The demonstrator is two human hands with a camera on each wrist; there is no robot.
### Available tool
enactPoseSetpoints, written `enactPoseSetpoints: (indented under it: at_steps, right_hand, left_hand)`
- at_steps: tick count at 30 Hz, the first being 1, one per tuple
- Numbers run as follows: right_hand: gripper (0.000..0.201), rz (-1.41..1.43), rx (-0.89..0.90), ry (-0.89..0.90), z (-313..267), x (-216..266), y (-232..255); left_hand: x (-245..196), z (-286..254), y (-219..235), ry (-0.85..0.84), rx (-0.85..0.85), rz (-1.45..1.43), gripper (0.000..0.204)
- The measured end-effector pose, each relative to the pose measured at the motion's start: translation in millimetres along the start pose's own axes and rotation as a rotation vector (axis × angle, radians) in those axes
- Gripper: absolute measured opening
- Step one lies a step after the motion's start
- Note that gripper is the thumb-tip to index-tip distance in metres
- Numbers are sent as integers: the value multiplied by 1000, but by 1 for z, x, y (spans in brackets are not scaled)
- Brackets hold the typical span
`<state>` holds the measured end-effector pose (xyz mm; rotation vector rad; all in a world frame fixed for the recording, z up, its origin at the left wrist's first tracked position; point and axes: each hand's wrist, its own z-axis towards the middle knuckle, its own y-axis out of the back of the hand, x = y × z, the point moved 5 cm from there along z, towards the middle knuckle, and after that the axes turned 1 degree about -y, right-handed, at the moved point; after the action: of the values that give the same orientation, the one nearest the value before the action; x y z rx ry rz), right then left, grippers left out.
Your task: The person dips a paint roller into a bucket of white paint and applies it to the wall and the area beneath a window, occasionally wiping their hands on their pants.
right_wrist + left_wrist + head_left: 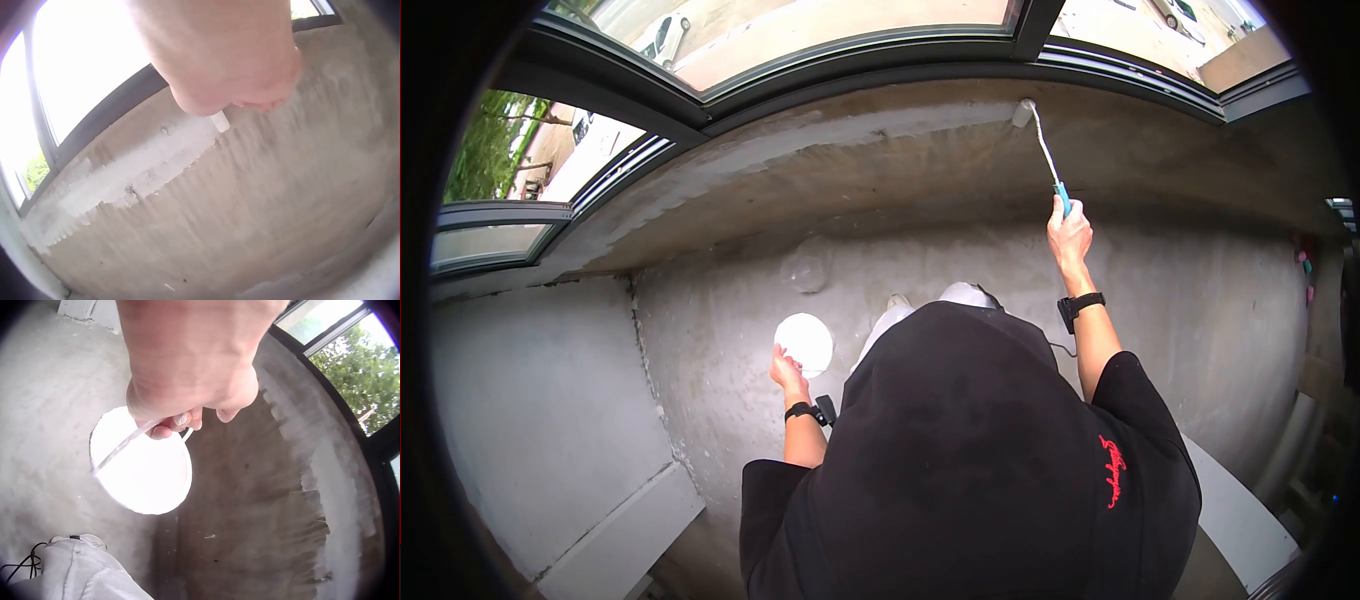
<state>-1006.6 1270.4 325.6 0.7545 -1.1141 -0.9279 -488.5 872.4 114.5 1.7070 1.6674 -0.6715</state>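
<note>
My right hand [1071, 236] grips the blue handle [1062, 195] of a paint roller, arm stretched forward. The small roller head [1024, 113] lies against the wall just under the window frame, at the end of a pale coated band. In the right wrist view the hand hides most of the roller; only a white end of the roller head [220, 122] shows. The left hand [786, 370] holds a white bucket [806, 342] low at my left. In the left wrist view, fingers [181, 419] are curled round the bucket's thin handle [128, 445]; its inside looks bright white.
A brown-grey wall [920, 165] runs beneath dark window frames [870, 62], with the pale band [800, 150] along its top. Near the wall a round clear container [805, 268] stands on the grey floor [710, 330]. White boards [1235, 515] lie behind at the right.
</note>
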Motion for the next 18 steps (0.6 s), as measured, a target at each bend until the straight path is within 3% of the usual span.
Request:
enactPoseSetpoints:
  at_steps: [6, 16, 18]
  right_hand:
    - [41, -6, -46, -44, 12, -24, 27]
    - [37, 115, 49, 10, -7, 38, 24]
    - [36, 150, 89, 9, -23, 55, -8]
  left_hand:
    - [-7, 0, -11, -15, 42, 3, 34]
    - [-10, -32, -11, 17, -22, 2, 34]
    - [0, -10, -7, 17, -5, -7, 34]
